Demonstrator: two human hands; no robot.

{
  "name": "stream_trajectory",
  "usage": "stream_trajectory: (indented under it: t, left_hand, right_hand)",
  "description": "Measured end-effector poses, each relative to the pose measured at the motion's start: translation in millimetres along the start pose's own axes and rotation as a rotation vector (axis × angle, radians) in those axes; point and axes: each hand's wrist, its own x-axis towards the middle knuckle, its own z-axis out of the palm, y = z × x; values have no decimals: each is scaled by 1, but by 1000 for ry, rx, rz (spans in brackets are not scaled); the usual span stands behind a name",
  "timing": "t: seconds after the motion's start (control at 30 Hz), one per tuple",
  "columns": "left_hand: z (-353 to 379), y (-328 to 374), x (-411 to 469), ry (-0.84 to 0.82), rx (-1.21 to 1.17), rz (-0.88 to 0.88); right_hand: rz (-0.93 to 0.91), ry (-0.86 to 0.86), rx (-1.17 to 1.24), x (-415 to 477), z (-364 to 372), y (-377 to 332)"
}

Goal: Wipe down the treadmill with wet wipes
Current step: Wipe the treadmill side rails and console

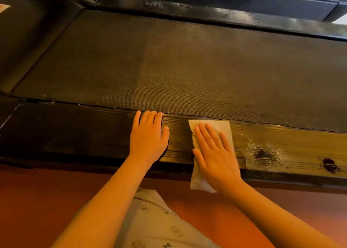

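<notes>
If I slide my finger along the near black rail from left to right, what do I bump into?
First the left hand → wipe under the right hand → whitish smear → dark spot.

Both forearms bare as far as visible; left hand (148,140) and right hand (216,157) likewise uncovered. Garment (155,223) at lap: pale grey fabric, printed with small dark crosses and faint outlined motifs

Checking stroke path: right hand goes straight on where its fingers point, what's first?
Probably the near edge of the running belt; the right hand, flat on the wet wipe on the side rail, points at it. Left hand sits off that line.
</notes>
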Motion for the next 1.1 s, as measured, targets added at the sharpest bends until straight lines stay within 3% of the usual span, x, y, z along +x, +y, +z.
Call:
stream_trajectory:
  t: [0.33, 0.57, 0.8, 1.1]
  left_hand:
    - [-11, 6, 5, -81, 12, -50]
    - [-19, 6, 14, -134, 12, -85]
    - [-22, 0, 9, -177, 38, -38]
    - [-6, 12, 4, -88, 142, -34]
  right_hand:
    - [112, -106, 79, 90, -7, 3]
    - [15, -105, 67, 28, -7, 4]
    - [-38, -116, 50, 21, -6, 11]
    - [-24, -23, -4, 2, -6, 34]
